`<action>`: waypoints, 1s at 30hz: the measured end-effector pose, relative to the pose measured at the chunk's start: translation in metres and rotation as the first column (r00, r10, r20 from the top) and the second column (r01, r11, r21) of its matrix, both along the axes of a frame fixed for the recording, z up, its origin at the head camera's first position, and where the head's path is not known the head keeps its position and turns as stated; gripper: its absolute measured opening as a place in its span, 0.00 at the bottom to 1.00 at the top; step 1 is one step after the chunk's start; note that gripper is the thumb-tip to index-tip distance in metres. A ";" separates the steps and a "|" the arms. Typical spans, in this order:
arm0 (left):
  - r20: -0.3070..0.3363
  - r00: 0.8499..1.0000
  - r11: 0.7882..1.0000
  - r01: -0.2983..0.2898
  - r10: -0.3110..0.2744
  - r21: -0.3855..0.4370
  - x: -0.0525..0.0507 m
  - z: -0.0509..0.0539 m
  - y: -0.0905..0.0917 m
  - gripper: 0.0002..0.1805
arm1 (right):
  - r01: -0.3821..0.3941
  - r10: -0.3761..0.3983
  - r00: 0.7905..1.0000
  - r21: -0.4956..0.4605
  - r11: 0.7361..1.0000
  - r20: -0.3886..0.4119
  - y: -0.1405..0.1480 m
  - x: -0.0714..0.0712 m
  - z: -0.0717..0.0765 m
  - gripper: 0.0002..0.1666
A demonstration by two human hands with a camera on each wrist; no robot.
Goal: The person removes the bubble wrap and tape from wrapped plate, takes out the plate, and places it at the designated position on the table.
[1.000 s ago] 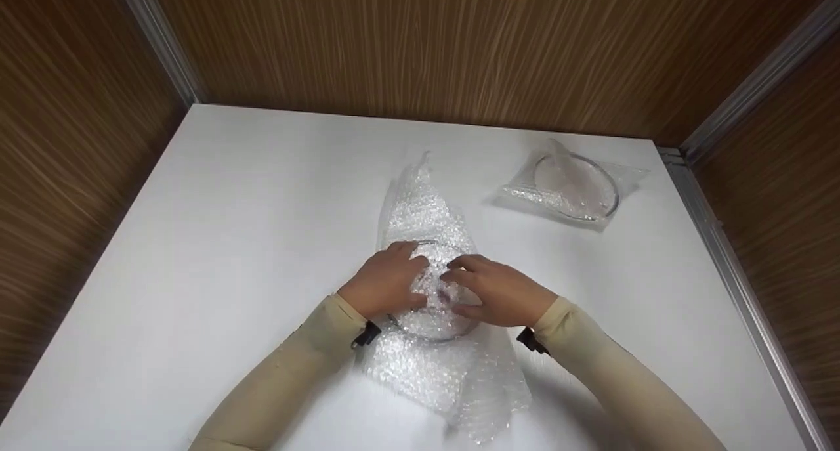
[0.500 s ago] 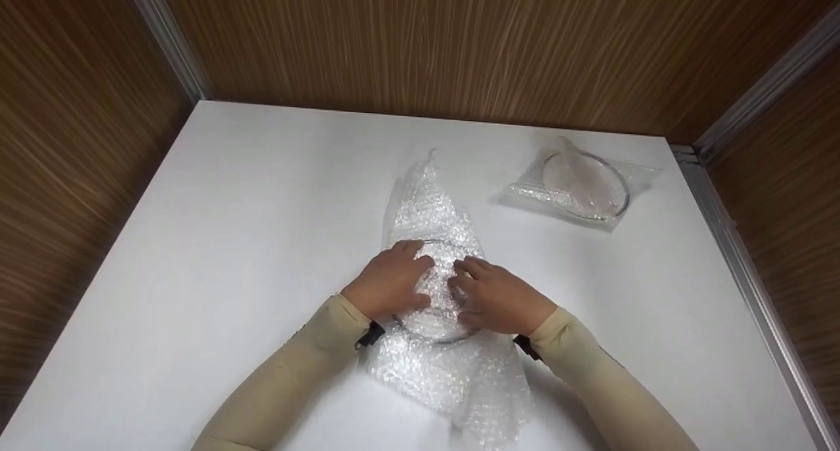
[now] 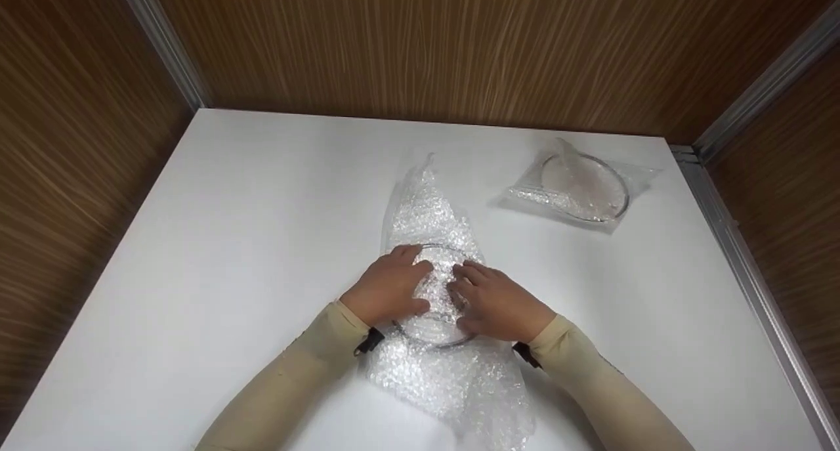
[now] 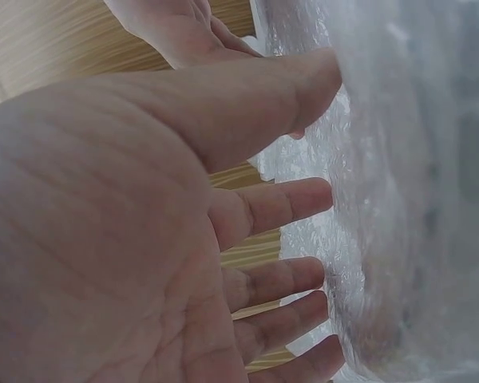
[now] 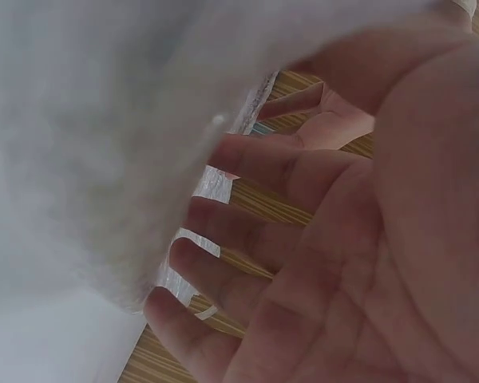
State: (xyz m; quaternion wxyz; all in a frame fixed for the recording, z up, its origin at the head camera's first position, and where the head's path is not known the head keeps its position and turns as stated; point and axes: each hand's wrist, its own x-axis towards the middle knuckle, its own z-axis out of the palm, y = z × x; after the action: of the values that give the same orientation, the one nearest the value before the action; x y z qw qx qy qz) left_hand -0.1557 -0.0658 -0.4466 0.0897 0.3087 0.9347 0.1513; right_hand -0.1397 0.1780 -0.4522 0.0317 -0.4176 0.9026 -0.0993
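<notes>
A sheet of clear bubble wrap [image 3: 420, 372] lies lengthwise on the white table, with a round dark-rimmed object [image 3: 433, 344] at its middle, seen through or among the plastic. My left hand [image 3: 387, 287] touches its left side, the fingertips on the wrap. My right hand [image 3: 505, 303] touches the right side the same way. In the left wrist view the fingers of my left hand [image 4: 144, 223] are nearly straight against the wrap [image 4: 367, 199]. The right wrist view has my right hand [image 5: 343, 239] with extended fingertips on the wrap [image 5: 88, 159].
At the back right of the table [image 3: 262, 195] lies another round dark-rimmed item [image 3: 584, 185] in a clear bubble-wrap bag. Wood-patterned panels [image 3: 426, 50] with metal edge strips stand behind and on both sides.
My right hand has shifted slightly toward the near side over the wrap. The left hand has stayed nearly still against the left side. The view has tilted a little.
</notes>
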 end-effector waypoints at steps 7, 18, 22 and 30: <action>0.080 0.996 0.999 0.036 -0.038 0.027 -0.001 0.008 -0.010 0.35 | -0.027 0.027 0.999 -0.020 0.999 0.030 0.002 -0.004 0.002 0.34; 0.233 0.972 0.999 -0.018 0.010 0.033 0.001 0.005 -0.016 0.51 | -0.073 0.086 0.983 -0.084 0.994 0.161 0.011 -0.027 -0.003 0.31; 0.223 0.975 0.999 -0.035 0.025 0.040 -0.005 -0.006 -0.015 0.51 | -0.085 0.094 0.976 -0.050 0.995 0.198 0.013 -0.038 -0.006 0.31; 0.240 0.968 0.995 -0.090 0.078 0.036 -0.011 -0.018 -0.013 0.52 | -0.011 0.011 0.996 0.004 1.000 0.087 0.008 -0.049 0.025 0.22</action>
State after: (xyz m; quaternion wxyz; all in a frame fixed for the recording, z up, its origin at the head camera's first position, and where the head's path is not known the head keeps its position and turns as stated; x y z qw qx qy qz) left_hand -0.1671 -0.0793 -0.4648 0.1876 0.2505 0.9256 0.2127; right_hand -0.1890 0.1862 -0.4276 0.0724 -0.4177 0.8984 -0.1150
